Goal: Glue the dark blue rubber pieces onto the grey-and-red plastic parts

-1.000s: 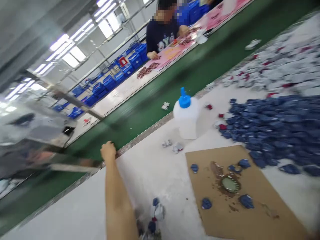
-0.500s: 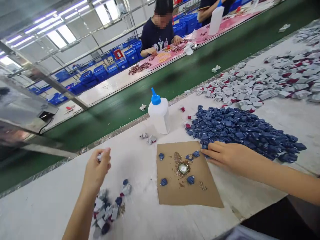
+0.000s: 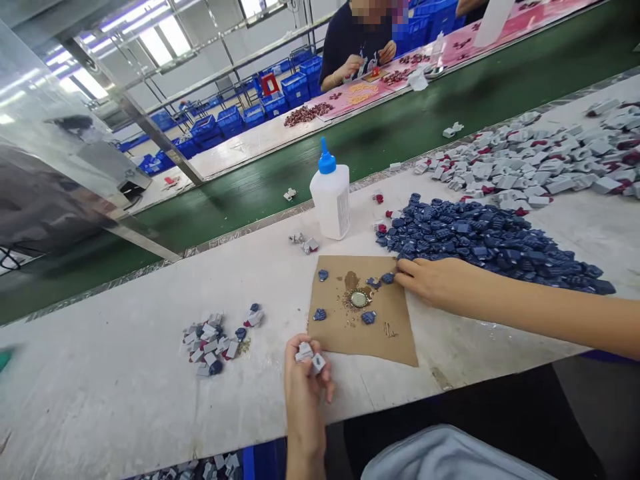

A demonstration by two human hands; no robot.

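My left hand [image 3: 306, 387] is closed on small grey plastic pieces [image 3: 311, 355], held over the white table's near edge just in front of a brown cardboard sheet [image 3: 395, 333]. My right hand [image 3: 434, 280] rests at the sheet's right edge, fingers pinching a blue plastic piece [image 3: 388, 277] next to a big heap of blue pieces [image 3: 480, 240]. On the cardboard lie a round metal cap with glue [image 3: 359, 299] and a few loose blue pieces. A white glue bottle with a blue nozzle [image 3: 331, 193] stands behind the sheet.
A small pile of joined grey and blue parts [image 3: 215, 337] lies left of the cardboard. A heap of grey pieces [image 3: 530, 163] covers the far right. Beyond the table runs a green conveyor belt [image 3: 310, 173]; a person [image 3: 360, 43] works across it, near blue bins [image 3: 250, 110].
My left hand came back from the far left toward the table's near edge, now holding grey pieces. My right hand slid left to the blue piece at the cardboard's edge. The view turned right.
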